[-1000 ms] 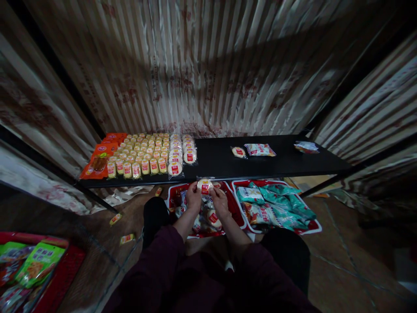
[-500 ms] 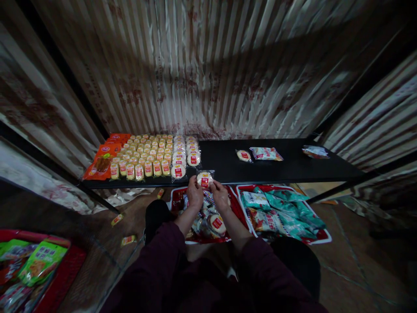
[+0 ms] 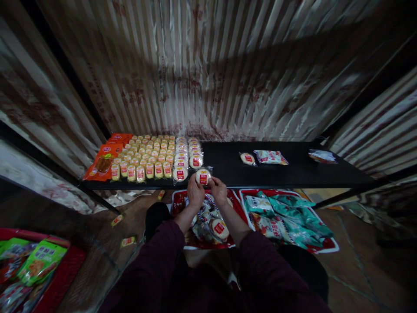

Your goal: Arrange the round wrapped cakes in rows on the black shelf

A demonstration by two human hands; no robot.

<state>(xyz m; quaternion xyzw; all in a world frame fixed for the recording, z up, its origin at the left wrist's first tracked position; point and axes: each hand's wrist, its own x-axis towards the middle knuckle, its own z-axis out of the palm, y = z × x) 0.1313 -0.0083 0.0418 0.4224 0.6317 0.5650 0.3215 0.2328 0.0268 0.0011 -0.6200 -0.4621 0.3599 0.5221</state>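
Between my two hands is a round wrapped pastry (image 3: 203, 177) with a red label, at the front edge of the black shelf (image 3: 221, 165). My left hand (image 3: 195, 193) grips its left side and my right hand (image 3: 219, 191) its right side, fingers closed on the clear wrapper. Just left of it, two rows of like round pastries (image 3: 180, 174) run back along the shelf. Further left stand several rows of small yellow wrapped cakes (image 3: 140, 173), then orange packets (image 3: 104, 161). Below my hands, a red basket (image 3: 240, 208) with a white rim holds more round pastries and striped packets.
Right on the shelf lie a round pastry (image 3: 247, 159), a striped packet (image 3: 271, 157) and another wrapped item (image 3: 322, 156). A second basket (image 3: 332, 248) holds teal packets. A red crate (image 3: 70, 265) with green bags is at lower left. Small packs (image 3: 128, 241) lie on the floor.
My hands have moved the round pastry slightly forward, onto the shelf's front edge beside the second row's front. The view has shifted slightly.
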